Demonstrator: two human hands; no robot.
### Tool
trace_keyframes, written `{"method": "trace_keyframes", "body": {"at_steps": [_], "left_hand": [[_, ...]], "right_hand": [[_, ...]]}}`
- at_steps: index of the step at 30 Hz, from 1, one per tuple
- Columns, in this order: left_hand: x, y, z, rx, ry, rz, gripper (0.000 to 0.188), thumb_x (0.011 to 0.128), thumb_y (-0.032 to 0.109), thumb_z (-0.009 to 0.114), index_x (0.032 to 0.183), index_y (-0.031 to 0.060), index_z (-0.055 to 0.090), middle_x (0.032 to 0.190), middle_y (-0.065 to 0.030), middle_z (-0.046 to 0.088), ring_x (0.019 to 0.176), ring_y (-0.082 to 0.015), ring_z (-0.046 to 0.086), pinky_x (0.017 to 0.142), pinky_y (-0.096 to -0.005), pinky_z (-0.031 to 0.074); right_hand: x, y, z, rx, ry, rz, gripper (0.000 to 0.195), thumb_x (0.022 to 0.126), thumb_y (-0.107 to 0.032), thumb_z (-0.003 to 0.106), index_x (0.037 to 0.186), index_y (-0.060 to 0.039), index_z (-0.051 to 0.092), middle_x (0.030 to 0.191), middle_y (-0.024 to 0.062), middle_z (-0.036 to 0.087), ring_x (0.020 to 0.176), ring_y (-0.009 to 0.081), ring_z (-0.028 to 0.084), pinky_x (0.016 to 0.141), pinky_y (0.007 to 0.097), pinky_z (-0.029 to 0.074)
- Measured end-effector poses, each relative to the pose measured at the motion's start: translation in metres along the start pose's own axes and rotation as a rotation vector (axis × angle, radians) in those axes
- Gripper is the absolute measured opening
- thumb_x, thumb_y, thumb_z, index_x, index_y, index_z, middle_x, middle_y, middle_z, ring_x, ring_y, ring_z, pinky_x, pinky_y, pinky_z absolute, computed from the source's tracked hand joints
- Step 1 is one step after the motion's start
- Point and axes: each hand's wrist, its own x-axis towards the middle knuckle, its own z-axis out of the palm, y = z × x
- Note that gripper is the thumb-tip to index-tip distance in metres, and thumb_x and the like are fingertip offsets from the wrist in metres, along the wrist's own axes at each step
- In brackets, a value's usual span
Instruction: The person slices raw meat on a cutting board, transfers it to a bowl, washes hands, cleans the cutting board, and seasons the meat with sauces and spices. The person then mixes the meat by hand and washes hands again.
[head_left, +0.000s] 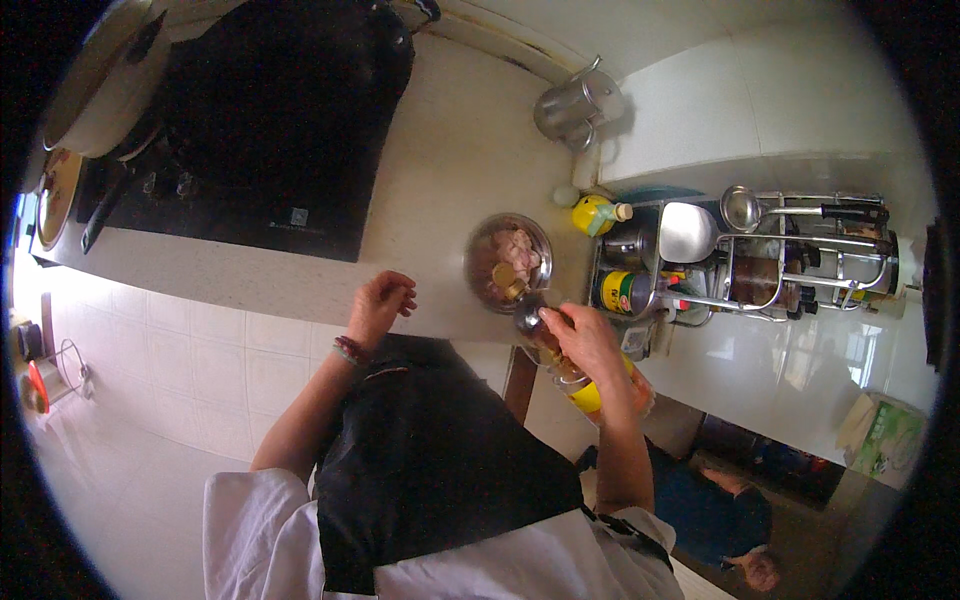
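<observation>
My right hand (589, 341) grips a large clear plastic bottle (581, 386) of amber liquid, tilted so that its neck is over a round metal bowl (550, 259). Pieces of pale pink raw meat (517, 251) lie in the bowl, which rests on the light countertop. A round yellowish cap or lid (504, 274) shows by the bottle's mouth; whether it is attached I cannot tell. Left of the bowl, my left hand (384, 304) hovers at the counter's front edge with its fingers loosely curled, holding nothing.
A black cooktop (322, 232) with a wok and a pale pot (112, 97) fills the left. A metal rack (784, 289) at right holds bottles, a spatula (686, 232) and a ladle (742, 208). A metal pitcher (566, 112) stands behind. Another person (709, 502) is at lower right.
</observation>
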Motion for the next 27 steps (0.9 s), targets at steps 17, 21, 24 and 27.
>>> {"method": "trace_keyframes", "body": {"at_steps": [17,21,24,27], "left_hand": [[0.037,0.046,0.092,0.935,-0.215,0.638,0.026,0.085,0.012,0.059,0.109,0.0024,0.057,0.105,-0.0159,0.060,0.095,-0.0344,0.058,0.079,-0.0406,0.051],[0.059,0.026,0.130,1.301,-0.295,0.542,0.051,0.081,0.036,0.062,0.120,0.0066,0.050,0.123,-0.0164,0.048,0.116,-0.0335,0.044,0.096,-0.0426,0.039],[0.072,0.020,0.143,1.555,-0.295,0.403,0.072,0.065,0.044,0.077,0.121,0.0077,0.050,0.119,-0.0166,0.052,0.112,-0.0343,0.047,0.095,-0.0434,0.040],[0.074,0.051,0.158,1.444,-0.403,0.267,0.069,0.066,0.041,0.076,0.120,0.0068,0.051,0.111,-0.0175,0.058,0.104,-0.0353,0.053,0.091,-0.0443,0.043]], "right_hand": [[-0.040,0.076,0.051,0.863,-0.015,-0.022,0.021,0.095,-0.020,0.052,0.087,-0.0010,0.056,0.063,0.0016,0.052,0.057,0.0091,0.049,0.054,0.0255,0.040],[-0.061,0.100,0.050,1.018,0.039,-0.046,0.014,0.095,-0.013,0.047,0.089,-0.0015,0.053,0.068,0.0012,0.052,0.062,0.0085,0.049,0.060,0.0242,0.041],[-0.093,0.119,0.040,1.215,0.097,-0.042,0.014,0.093,-0.011,0.049,0.100,-0.0009,0.055,0.077,0.0032,0.057,0.070,0.0099,0.052,0.067,0.0251,0.043],[-0.131,0.139,0.004,1.104,0.251,0.069,0.020,0.092,-0.010,0.052,0.108,-0.0008,0.057,0.084,0.0046,0.062,0.075,0.0108,0.056,0.071,0.0242,0.044]]}}
